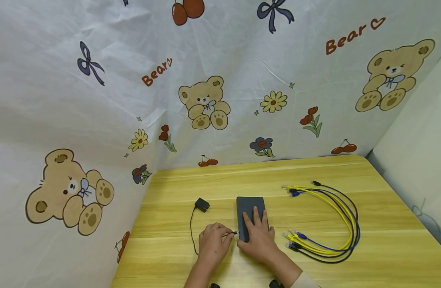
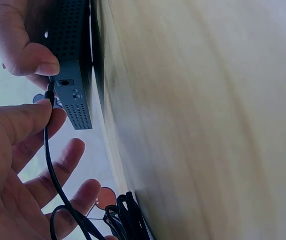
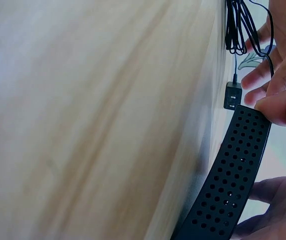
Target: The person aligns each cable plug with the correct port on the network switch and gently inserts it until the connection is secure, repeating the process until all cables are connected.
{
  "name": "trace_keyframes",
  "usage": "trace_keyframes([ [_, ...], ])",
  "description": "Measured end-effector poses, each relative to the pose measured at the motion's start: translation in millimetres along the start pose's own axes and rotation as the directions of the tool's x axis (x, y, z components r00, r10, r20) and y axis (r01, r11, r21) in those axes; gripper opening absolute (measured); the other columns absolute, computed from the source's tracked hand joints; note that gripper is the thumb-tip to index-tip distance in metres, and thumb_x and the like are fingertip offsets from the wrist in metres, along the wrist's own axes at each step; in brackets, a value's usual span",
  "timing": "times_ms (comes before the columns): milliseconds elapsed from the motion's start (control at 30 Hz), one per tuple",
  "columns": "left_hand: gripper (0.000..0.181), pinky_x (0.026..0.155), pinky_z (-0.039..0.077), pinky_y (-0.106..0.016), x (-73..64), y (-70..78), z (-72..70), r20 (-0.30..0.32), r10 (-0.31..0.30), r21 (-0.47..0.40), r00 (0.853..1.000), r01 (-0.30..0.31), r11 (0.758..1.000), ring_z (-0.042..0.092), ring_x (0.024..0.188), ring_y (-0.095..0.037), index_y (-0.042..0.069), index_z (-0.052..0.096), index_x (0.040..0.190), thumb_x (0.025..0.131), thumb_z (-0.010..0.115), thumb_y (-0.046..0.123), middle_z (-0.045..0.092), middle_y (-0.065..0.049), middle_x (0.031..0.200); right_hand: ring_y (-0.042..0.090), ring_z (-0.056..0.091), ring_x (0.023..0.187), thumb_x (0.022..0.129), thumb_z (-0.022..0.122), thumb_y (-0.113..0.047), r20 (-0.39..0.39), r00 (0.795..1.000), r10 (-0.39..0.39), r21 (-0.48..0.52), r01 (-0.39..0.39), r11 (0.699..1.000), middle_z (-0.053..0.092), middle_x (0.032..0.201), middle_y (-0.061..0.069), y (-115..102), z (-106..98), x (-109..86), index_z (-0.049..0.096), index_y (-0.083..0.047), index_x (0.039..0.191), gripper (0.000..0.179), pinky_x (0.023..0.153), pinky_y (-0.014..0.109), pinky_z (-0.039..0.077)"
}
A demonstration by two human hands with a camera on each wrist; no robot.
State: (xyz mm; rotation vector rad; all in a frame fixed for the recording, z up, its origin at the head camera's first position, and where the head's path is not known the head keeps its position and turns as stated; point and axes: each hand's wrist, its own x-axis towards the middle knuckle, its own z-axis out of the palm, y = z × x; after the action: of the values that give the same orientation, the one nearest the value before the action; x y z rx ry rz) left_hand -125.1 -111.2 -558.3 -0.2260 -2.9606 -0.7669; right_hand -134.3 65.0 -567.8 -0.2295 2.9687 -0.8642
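A dark grey, flat network switch lies on the table, its sides full of vent holes. In the left wrist view, a round power socket shows on one side. My left hand pinches the thin black cord's plug between thumb and forefinger, its tip right by the switch's edge, beside that socket. The other left fingers are spread loosely. My right hand rests on top of the switch with straight, spread fingers, its thumb at the near edge. The cord's black power adapter lies left of the switch.
Yellow, blue and black network cables lie in a wide curve on the right of the wooden table. Beneath the left hand is a bundled coil of black cord. A bear-printed cloth hangs behind the table.
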Motion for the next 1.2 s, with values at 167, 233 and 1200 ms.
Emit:
trace_keyframes([
  [167,0.005,0.089,0.044,-0.060,-0.3,-1.3,-0.2,0.022,0.027,0.002,0.999,-0.027,1.000,0.058,0.103,-0.022,0.030,0.078,0.092,0.089,0.075,0.032,0.065,0.011,0.100,0.055,0.006,0.147,0.079,0.075,-0.043,0.001,1.000,0.000,0.003,0.000,1.000,0.016,0.164,0.024,-0.3,-1.4,-0.5,0.042,-0.015,0.153,0.086,0.093,0.085,0.025],
  [233,0.005,0.089,0.044,-0.060,-1.1,-2.1,0.0,0.036,0.031,0.009,0.999,-0.032,0.999,0.057,0.104,-0.021,0.032,0.078,0.092,0.089,0.074,0.033,0.065,0.012,0.100,0.055,0.006,0.147,0.079,0.075,-0.044,0.002,1.000,0.000,0.004,0.000,1.000,0.016,0.164,0.024,-0.5,-1.7,-0.6,0.042,-0.015,0.153,0.086,0.093,0.085,0.025],
  [1200,0.006,0.090,0.043,-0.061,5.9,1.1,-1.0,-0.004,0.028,0.018,1.000,-0.028,0.999,0.058,0.103,-0.020,0.033,0.078,0.095,0.090,0.074,0.035,0.065,0.012,0.102,0.054,0.007,0.147,0.079,0.075,-0.043,-0.005,1.000,-0.002,0.023,0.002,1.000,0.016,0.164,0.023,1.6,-2.4,-1.3,0.041,-0.016,0.154,0.087,0.094,0.085,0.024],
])
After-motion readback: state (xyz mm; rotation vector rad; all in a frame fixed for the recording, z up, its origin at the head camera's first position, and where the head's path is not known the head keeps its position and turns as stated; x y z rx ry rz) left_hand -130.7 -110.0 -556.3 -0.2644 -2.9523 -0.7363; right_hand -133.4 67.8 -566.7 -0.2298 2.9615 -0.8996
